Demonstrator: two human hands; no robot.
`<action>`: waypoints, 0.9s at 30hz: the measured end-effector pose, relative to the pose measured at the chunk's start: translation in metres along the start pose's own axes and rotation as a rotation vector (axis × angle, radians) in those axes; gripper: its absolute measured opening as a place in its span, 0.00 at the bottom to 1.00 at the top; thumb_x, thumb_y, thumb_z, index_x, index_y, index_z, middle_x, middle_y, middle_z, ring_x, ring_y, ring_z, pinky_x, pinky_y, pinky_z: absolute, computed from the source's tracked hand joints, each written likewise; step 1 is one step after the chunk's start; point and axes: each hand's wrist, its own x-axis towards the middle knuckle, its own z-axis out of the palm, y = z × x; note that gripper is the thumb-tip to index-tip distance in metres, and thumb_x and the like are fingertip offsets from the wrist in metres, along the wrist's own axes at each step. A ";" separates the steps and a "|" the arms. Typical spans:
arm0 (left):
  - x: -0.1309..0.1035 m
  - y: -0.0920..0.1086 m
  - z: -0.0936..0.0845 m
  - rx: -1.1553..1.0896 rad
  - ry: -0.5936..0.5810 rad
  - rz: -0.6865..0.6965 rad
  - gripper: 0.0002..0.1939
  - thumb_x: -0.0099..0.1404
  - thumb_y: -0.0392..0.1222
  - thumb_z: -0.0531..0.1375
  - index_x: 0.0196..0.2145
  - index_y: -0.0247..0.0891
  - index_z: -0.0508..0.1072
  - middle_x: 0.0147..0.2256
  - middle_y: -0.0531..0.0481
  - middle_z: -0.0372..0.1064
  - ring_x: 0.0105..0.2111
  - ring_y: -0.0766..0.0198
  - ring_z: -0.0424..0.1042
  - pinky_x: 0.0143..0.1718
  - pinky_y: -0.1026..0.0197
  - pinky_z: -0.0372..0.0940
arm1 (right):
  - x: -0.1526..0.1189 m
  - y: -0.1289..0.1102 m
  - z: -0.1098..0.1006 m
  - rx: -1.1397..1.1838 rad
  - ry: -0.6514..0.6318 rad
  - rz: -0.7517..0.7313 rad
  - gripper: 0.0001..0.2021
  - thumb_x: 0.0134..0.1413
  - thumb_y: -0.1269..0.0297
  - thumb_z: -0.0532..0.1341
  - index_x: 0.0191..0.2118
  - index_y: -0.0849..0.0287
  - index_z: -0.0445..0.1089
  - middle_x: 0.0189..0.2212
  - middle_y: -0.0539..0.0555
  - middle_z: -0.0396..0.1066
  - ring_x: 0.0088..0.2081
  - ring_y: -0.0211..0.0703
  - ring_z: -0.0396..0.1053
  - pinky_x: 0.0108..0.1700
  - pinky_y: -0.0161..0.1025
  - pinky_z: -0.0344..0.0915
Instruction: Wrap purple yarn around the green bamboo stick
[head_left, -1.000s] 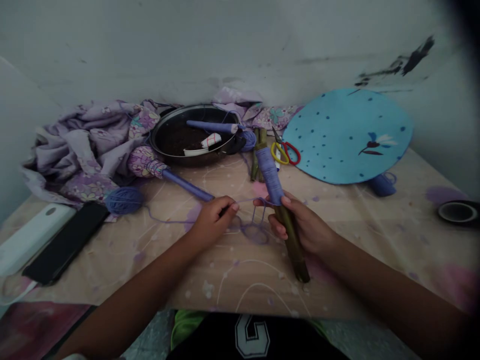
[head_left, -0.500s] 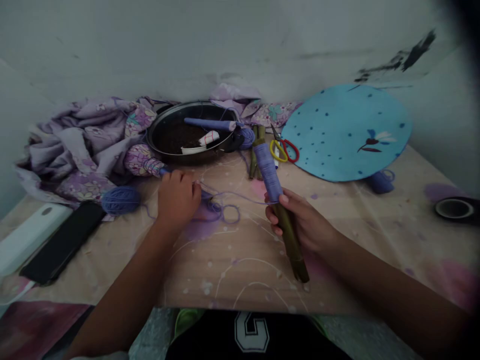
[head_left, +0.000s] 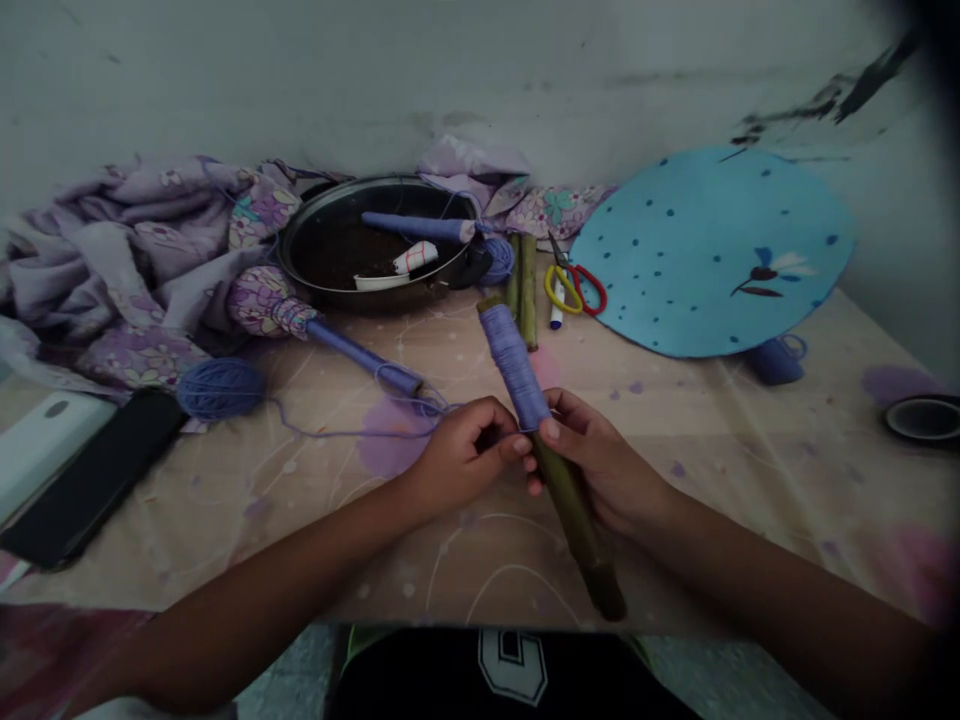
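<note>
My right hand (head_left: 609,462) grips a green bamboo stick (head_left: 577,520) that slants over the table. Purple-blue yarn (head_left: 516,365) is wound tightly round its upper half, down to my right thumb. Close against the stick, my left hand (head_left: 471,448) pinches with thumb and fingers at the lower end of the winding. The strand (head_left: 337,434) runs to it from a yarn ball (head_left: 221,389) on the left; the bit within the fingers is hidden. Behind my left hand lies a yarn-covered stick (head_left: 364,352), its far end in bunched floral cloth (head_left: 264,300), with loose loops of yarn near its tip.
At the back stands a dark pan (head_left: 330,290) holding another wrapped stick (head_left: 412,226). Bamboo pieces (head_left: 528,300), scissors (head_left: 574,288) and a blue round mat (head_left: 697,260) lie right of it. A phone (head_left: 90,480) and a white device (head_left: 49,440) sit left, black tape (head_left: 926,418) far right.
My left hand has come from the yarn-covered stick on the left to the bamboo stick in my right hand. The bamboo stick has shifted slightly down and towards me.
</note>
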 end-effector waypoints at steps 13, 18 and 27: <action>0.002 -0.001 -0.005 -0.306 -0.118 -0.053 0.20 0.58 0.53 0.62 0.38 0.33 0.66 0.24 0.54 0.63 0.22 0.72 0.64 0.24 0.67 0.65 | 0.000 0.005 0.000 -0.010 0.009 0.031 0.14 0.50 0.56 0.67 0.34 0.60 0.66 0.27 0.50 0.72 0.26 0.36 0.72 0.30 0.35 0.72; 0.001 0.001 -0.007 -0.132 -0.032 -0.031 0.18 0.62 0.53 0.58 0.37 0.34 0.65 0.25 0.54 0.63 0.21 0.72 0.64 0.22 0.68 0.59 | -0.001 0.007 0.001 -0.050 -0.025 0.057 0.13 0.54 0.55 0.63 0.38 0.58 0.64 0.31 0.52 0.70 0.30 0.39 0.71 0.24 0.35 0.72; 0.001 0.002 -0.004 -0.098 -0.068 -0.098 0.20 0.56 0.52 0.63 0.39 0.34 0.66 0.24 0.56 0.62 0.22 0.71 0.66 0.22 0.69 0.58 | -0.003 0.009 0.006 -0.076 0.055 0.143 0.15 0.54 0.50 0.61 0.33 0.58 0.62 0.17 0.46 0.65 0.12 0.29 0.58 0.12 0.26 0.55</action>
